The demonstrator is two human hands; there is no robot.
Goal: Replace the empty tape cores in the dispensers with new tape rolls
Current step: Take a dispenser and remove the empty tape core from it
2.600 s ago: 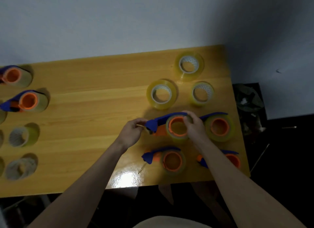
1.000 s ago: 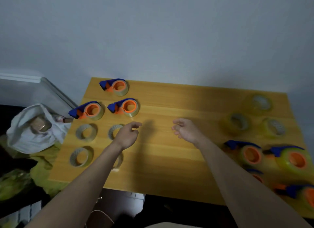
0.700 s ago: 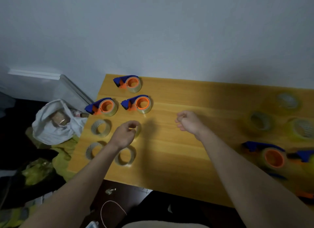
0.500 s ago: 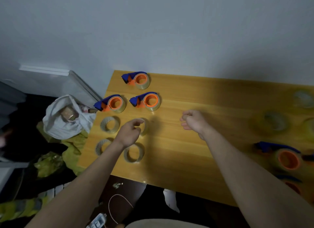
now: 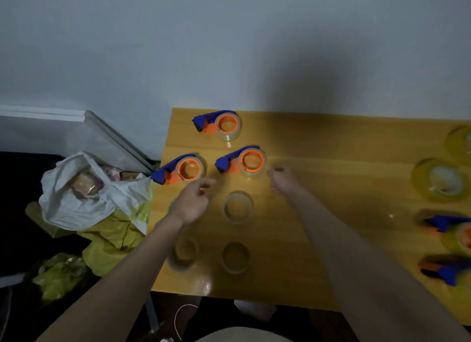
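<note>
Three blue and orange tape dispensers stand at the table's far left: one at the back [image 5: 221,124], one at the left edge [image 5: 182,168] and one beside it [image 5: 244,161]. My left hand [image 5: 191,201] hovers just below the left-edge dispenser with loose fingers and holds nothing. My right hand [image 5: 283,179] reaches toward the right side of the middle dispenser, fingers loosely curled and holding nothing. Three empty tape cores lie nearer me: one between my hands [image 5: 238,206], two at the front [image 5: 186,250] [image 5: 235,257]. Yellowish new tape rolls [image 5: 442,182] sit at the right.
The wooden table [image 5: 331,214] ends at its left edge near my left hand. Beside it on the floor lie a white bag [image 5: 84,193] and yellow-green bags [image 5: 109,237]. More dispensers [image 5: 456,232] sit blurred at the right edge. A wall stands behind.
Both hands left the dispenser on the right side of the table and travelled to the left group. My view swung left with them. Both hands have come closer to the two nearer dispensers.
</note>
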